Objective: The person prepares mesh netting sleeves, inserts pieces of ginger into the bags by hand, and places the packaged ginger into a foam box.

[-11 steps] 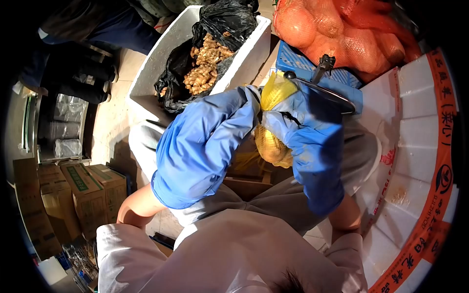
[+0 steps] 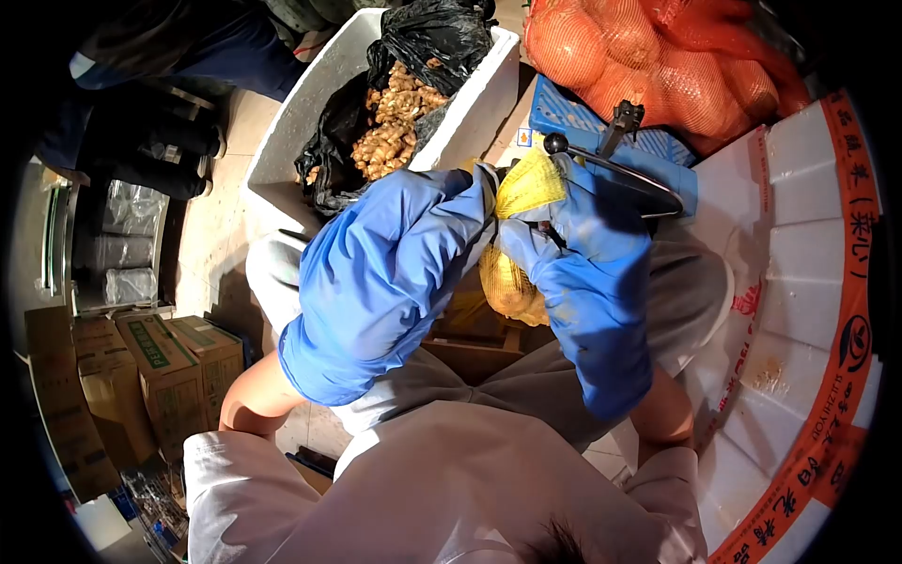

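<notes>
A yellow mesh bag (image 2: 508, 286) with pale, rounded produce inside hangs between my hands, over my lap. Its gathered yellow top (image 2: 532, 187) stands up above my fingers. In a blue glove, my right hand (image 2: 547, 233) pinches the bag's neck from the right. My left hand (image 2: 481, 188), at the end of a baggy blue sleeve, is closed against the bag's left side; its fingers are mostly hidden. Just beyond my hands stands a blue tool base (image 2: 564, 113) with a metal lever (image 2: 615, 167) ending in a black ball knob. The lever is close to my right hand.
Ahead to the left, a white foam box (image 2: 272, 160) holds ginger (image 2: 390, 141) in black plastic. Red mesh sacks (image 2: 648, 66) of large round produce lie ahead right. White foam boxes (image 2: 789, 235) line my right side. Cardboard boxes (image 2: 160, 367) and another person's legs (image 2: 178, 132) are left.
Both hands and the yellow mesh bag have shifted slightly left, away from the lever. The bag's top has fanned out more. The blue tool base stays put.
</notes>
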The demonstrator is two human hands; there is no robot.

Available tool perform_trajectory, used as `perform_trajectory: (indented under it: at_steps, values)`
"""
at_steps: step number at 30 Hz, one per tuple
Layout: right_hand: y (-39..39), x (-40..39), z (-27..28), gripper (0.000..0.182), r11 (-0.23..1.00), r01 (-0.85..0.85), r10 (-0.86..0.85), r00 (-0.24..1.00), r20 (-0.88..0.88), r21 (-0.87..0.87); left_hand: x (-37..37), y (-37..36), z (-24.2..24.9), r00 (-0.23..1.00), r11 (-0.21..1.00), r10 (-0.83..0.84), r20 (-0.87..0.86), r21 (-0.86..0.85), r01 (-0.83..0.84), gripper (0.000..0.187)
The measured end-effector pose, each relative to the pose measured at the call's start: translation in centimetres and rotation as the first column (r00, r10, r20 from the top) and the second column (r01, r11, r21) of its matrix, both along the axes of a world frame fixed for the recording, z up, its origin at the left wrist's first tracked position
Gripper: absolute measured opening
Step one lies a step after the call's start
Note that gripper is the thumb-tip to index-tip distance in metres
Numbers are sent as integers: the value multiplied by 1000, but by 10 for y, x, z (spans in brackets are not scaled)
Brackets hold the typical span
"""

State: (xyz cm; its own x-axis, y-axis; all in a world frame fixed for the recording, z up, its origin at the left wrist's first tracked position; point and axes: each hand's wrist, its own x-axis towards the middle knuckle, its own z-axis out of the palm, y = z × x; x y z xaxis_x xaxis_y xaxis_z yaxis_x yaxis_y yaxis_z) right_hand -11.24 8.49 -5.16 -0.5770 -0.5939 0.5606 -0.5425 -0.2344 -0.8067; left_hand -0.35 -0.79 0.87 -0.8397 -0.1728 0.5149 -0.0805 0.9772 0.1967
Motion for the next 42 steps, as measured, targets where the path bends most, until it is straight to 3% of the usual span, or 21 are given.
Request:
perform_trajectory:
  at_steps: [4, 6, 7, 10, 12, 13, 14, 15, 16, 18, 19, 22, 23, 24, 25, 27, 28, 31, 38, 40, 42]
  values:
    - [3, -3, 6, 30, 1000, -21, 21, 998, -54, 7, -5, 2, -3, 997, 998, 40, -59, -41, -42, 25]
    - [3, -3, 7, 29, 1000, 14, -12, 995, -102, 20, -6, -3, -4, 988, 1000, -23, -153, 4, 24, 27]
    - [4, -4, 7, 29, 1000, 13, -11, 995, -103, 20, -5, -3, 1, 997, 998, 0, -80, 70, 6, 23]
    - [6, -8, 9, 26, 997, -75, 76, 994, -80, 22, -9, -10, -3, 986, 989, -50, -162, 131, 72, 19]
    - [8, -9, 14, 22, 984, -154, 155, 988, 0, 87, -8, -15, -5, 986, 957, -91, -143, 260, 126, 15]
    - [8, -9, 14, 22, 984, -155, 156, 988, -1, 88, -7, -12, -4, 996, 799, -25, -91, 596, 75, 13]
    - [8, -9, 14, 21, 979, -175, 174, 985, 21, 109, -6, -11, -4, 1000, 530, 17, -18, 848, 7, 11]
    - [8, -9, 14, 20, 972, -195, 190, 981, 44, 129, -6, -13, -2, 1000, 541, -16, 5, 841, 5, 6]
    - [9, -9, 13, 20, 972, -196, 192, 980, 44, 129, -9, -17, -4, 999, 345, -2, -35, 938, 33, 7]
    - [13, -10, 11, 21, 965, -259, 246, 950, 194, 44, -9, -34, -4, 980, 198, 159, -117, 977, 84, 12]
    - [17, -11, 9, 22, 965, -249, 225, 950, 218, 88, -5, -37, -7, 962, 226, 197, -189, 964, 143, 14]
    - [19, -15, 12, 21, 954, -291, 252, 914, 319, 79, 3, -29, 1, 993, 396, 75, -91, 917, 54, 16]
    - [21, -15, 15, 21, 953, -291, 252, 913, 320, 80, 3, -17, 6, 991, 355, 113, -69, 934, 24, 14]
    - [21, -14, 20, 21, 955, -253, 205, 940, 271, 157, 3, -13, 7, 994, 566, 104, -11, 823, -50, 14]
    - [21, -14, 22, 21, 950, -210, 160, 963, 217, 231, 1, -11, 4, 996, 808, 39, -85, 589, 19, 20]
    - [20, -14, 12, 21, 958, -231, 186, 952, 242, 172, -1, -6, 5, 997, 943, -61, -46, 324, 73, 30]
    - [20, -14, 8, 21, 962, -247, 211, 941, 264, 114, -1, 0, 7, 995, 898, -84, -48, 430, 96, 28]
    - [20, -13, 4, 21, 973, -197, 177, 971, 157, 117, -6, 4, 2, 986, 950, -152, -71, 265, 166, 25]
    - [17, -9, 13, 18, 973, -163, 148, 984, 102, 163, -7, 4, 2, 994, 972, -59, 87, 232, 38, 14]
    - [18, -10, 9, 13, 964, -246, 231, 962, 145, 98, -6, -3, -7, 995, 954, -81, -56, 283, 94, 14]
    - [18, -10, 10, 13, 963, -253, 234, 956, 175, 96, -6, -1, -9, 998, 932, -52, -16, 359, 55, 13]
